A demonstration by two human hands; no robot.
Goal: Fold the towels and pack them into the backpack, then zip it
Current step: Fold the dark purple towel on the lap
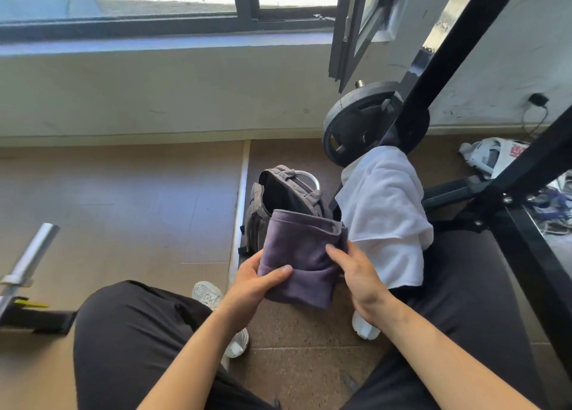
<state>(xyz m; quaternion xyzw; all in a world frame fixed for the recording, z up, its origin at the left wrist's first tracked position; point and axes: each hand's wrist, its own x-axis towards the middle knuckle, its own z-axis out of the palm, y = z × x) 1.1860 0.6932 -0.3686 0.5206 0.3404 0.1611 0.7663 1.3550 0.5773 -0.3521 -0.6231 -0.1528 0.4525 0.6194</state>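
My left hand (257, 278) grips the folded purple towel (303, 255) at its left edge, thumb on top. My right hand (356, 270) clasps the right edge, I judge to keep the folds together. The towel's long axis runs away from me, with its far end aimed at the open backpack (278, 193) on the floor just beyond. A white towel (383, 211) hangs beside it, unfolded.

The backpack (278, 193) is gaping open, with dark free room showing inside. The purple towel (300, 255), gripped by the left hand (250, 282) and right hand (356, 273), is hanging over its near rim. The white towel (383, 211) is draping just to the right, under the slanting black frame (433, 69). Bare floor (123, 208) is stretching away left.
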